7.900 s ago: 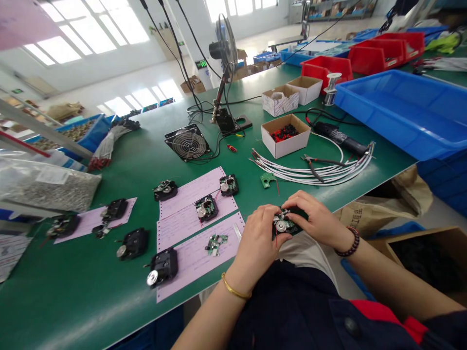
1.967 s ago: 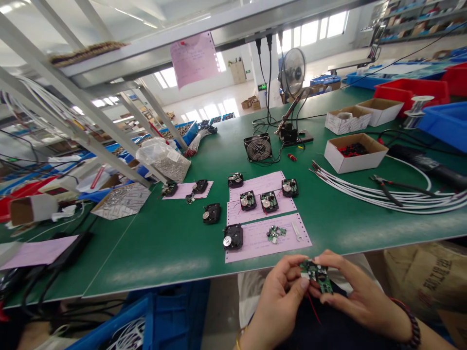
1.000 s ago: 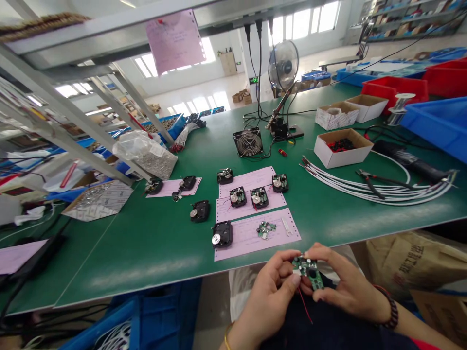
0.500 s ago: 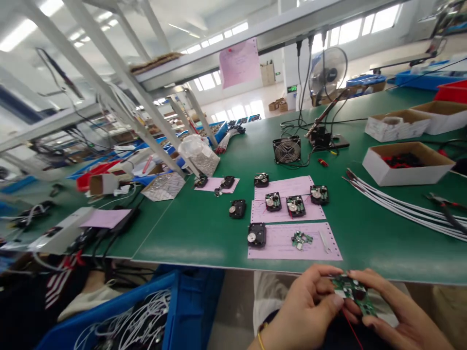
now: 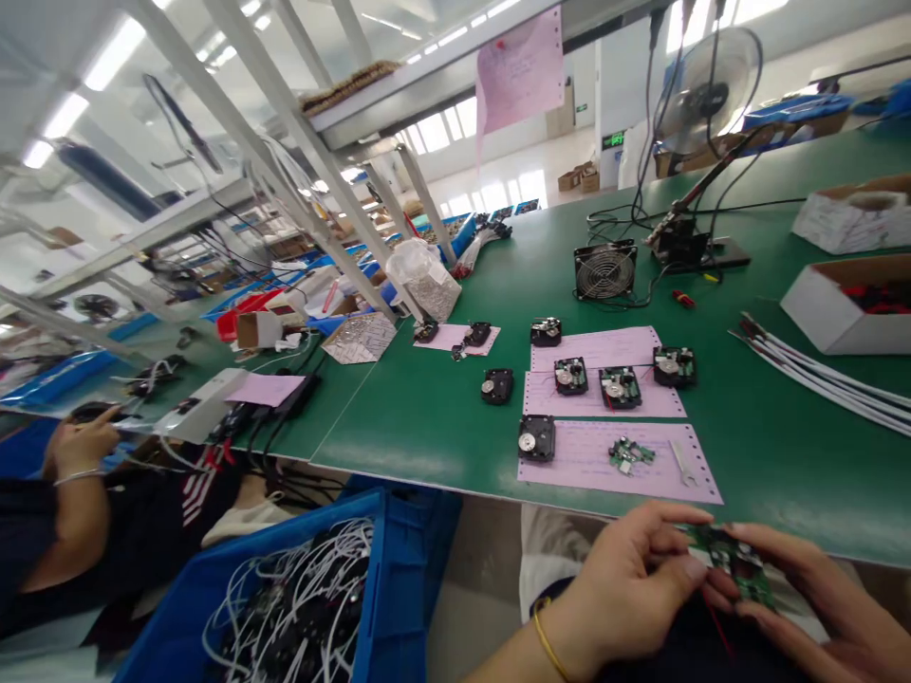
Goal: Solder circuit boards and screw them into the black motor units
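A green circuit board [image 5: 755,581] with a red wire hanging from it is held over my lap, just below the bench edge. My left hand [image 5: 641,579] pinches its left end between thumb and fingers. At the other end, my right hand [image 5: 804,588] grips the board's edges, partly cut off by the frame. On the bench in front lie a pink sheet with small loose green boards [image 5: 630,455], a wrench [image 5: 684,463] and a black drive-like unit [image 5: 536,438]. Several similar black units [image 5: 620,387] with green boards sit on the sheets behind.
A blue bin [image 5: 377,588] of black parts and white cables stands left of my lap. At far left a co-worker's hand [image 5: 85,441] works at the bench. A square fan [image 5: 604,270], white cables [image 5: 826,379] and a white box [image 5: 846,308] are on the bench.
My view has swung left, so the bench items appear shifted right and a co-worker's hand has come into sight. Both hands keep hold of the circuit board.
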Demonstrator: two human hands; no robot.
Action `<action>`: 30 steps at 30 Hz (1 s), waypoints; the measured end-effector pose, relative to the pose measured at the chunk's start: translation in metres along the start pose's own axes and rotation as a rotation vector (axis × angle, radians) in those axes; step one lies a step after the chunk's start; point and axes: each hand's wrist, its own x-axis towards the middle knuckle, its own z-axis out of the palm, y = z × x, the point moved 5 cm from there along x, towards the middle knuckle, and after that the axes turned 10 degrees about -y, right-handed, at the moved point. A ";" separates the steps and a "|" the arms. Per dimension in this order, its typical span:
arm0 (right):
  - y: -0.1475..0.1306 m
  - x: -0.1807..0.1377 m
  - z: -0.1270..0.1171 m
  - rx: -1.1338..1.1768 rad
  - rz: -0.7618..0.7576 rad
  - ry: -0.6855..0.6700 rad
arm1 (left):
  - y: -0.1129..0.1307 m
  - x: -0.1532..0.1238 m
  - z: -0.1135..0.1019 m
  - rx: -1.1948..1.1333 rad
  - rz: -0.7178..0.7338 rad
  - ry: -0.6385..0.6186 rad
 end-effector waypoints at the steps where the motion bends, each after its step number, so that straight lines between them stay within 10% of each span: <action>1: -0.012 0.007 -0.004 0.031 0.020 -0.007 | 0.004 -0.002 0.000 -0.016 -0.001 0.001; 7: -0.053 0.039 -0.014 0.134 -0.027 -0.046 | 0.020 -0.010 -0.007 -0.024 -0.010 -0.041; 30: -0.063 0.037 -0.013 0.216 -0.040 -0.024 | 0.028 -0.012 -0.009 0.092 -0.025 -0.052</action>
